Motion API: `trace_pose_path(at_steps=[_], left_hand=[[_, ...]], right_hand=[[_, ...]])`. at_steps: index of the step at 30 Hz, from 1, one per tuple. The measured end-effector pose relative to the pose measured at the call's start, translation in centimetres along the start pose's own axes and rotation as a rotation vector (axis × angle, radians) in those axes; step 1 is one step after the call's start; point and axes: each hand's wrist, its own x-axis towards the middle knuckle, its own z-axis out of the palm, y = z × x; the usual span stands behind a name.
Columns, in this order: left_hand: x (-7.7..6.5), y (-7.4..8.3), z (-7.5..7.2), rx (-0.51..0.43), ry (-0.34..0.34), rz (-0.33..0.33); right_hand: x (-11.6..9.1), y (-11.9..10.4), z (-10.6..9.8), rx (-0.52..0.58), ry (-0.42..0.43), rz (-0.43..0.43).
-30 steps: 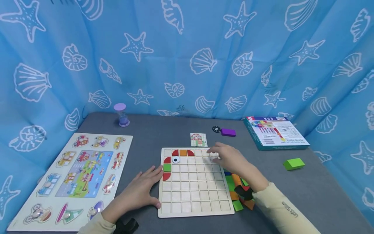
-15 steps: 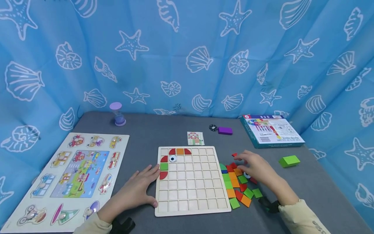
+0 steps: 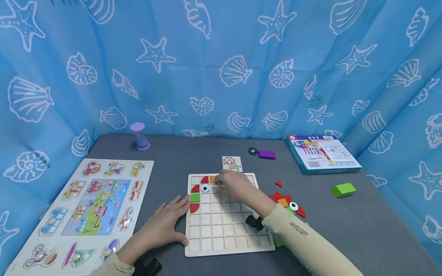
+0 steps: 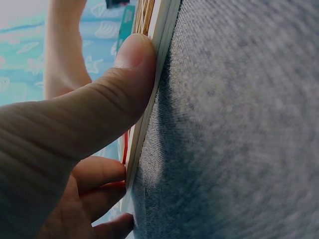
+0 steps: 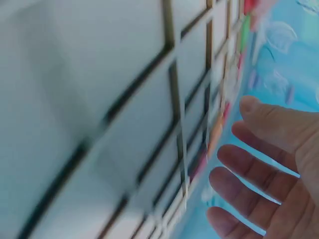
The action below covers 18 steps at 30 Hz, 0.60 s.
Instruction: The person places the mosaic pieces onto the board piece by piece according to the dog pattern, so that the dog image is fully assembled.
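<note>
My left hand [image 3: 169, 220] lies along the left side of a wooden grid board [image 3: 221, 231]. Its thumb [image 4: 135, 62] presses the board's edge in the left wrist view, fingertips at the same edge. Over the board's top rows reaches my right hand [image 3: 235, 186]. Its fingers [image 5: 249, 191] are loosely extended in the right wrist view, and no piece shows between them. On the board lie red quarter-round pieces [image 3: 194, 208], a green square [image 3: 195, 197], an orange square [image 3: 212, 179] and an eye disc [image 3: 205, 188]. The right hand hides some top cells.
A pattern card [image 3: 232, 163] lies behind the board. Loose pieces, with another eye disc [image 3: 293, 206], are partly under the right sleeve [image 3: 307, 237]. A vehicle puzzle [image 3: 138, 172], hourglass [image 3: 139, 137], purple block [image 3: 267, 154], box [image 3: 322, 155] and green block [image 3: 343, 189] stand around.
My right hand went from the board's upper right to the loose pieces, then back left over the top rows. A red triangle now lies apart from the pile. My left hand stayed put.
</note>
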Motion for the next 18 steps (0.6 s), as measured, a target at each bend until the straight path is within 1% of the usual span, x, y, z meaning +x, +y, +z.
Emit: trace_pose_path(at_steps=[2,5,9,11,14,16,18], left_hand=[[0.0,0.0,0.0,-0.003,-0.002,0.004],[0.0,0.0,0.1,-0.005,-0.002,0.009],[0.0,0.0,0.1,0.002,0.007,0.006],[0.0,0.0,0.1,0.001,0.007,0.001],[0.0,0.1,0.1,-0.010,0.001,-0.004],[0.0,0.1,0.1,-0.014,-0.005,-0.010],[0.0,0.2,0.0,-0.016,-0.004,-0.016]], right_hand=[[0.9,-0.6,0.6,-0.017,-0.011,-0.004],[1.5,-1.1,1.1,-0.020,-0.021,0.000],[1.6,-1.4,1.0,-0.018,-0.018,0.004],[1.3,-1.1,0.6,-0.005,-0.007,0.027],[0.1,0.3,-0.6,0.014,0.020,0.101],[-1.2,2.1,-1.5,0.016,0.046,0.164],[-2.7,4.4,-2.4,0.005,0.059,0.241]])
